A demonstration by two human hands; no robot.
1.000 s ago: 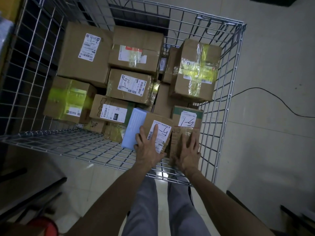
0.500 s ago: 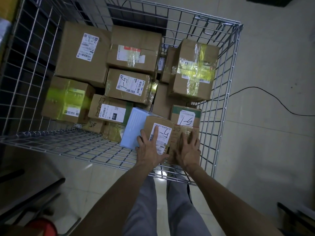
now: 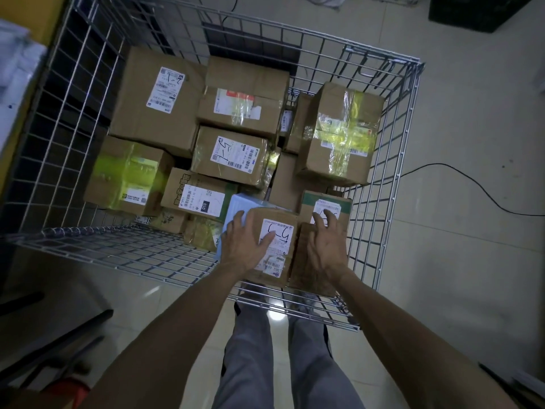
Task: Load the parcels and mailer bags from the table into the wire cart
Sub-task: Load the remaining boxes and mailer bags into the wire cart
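Pressing left hand fingers atop parcel

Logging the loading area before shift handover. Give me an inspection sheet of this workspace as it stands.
Surface: wire cart, its floor hidden under stacked boxes.
Job's things: labelled parcel and plain brown parcel at the near wall; pale blue parcel beside them; mailer bags not identifiable.
Clutter: red object at the lower left, blurred.
Grips: left hand flat on the labelled parcel; right hand resting on the plain brown parcel.
Cables: black cable lying on the floor tiles.
Surroundings: dark crate-like object beyond the cart.
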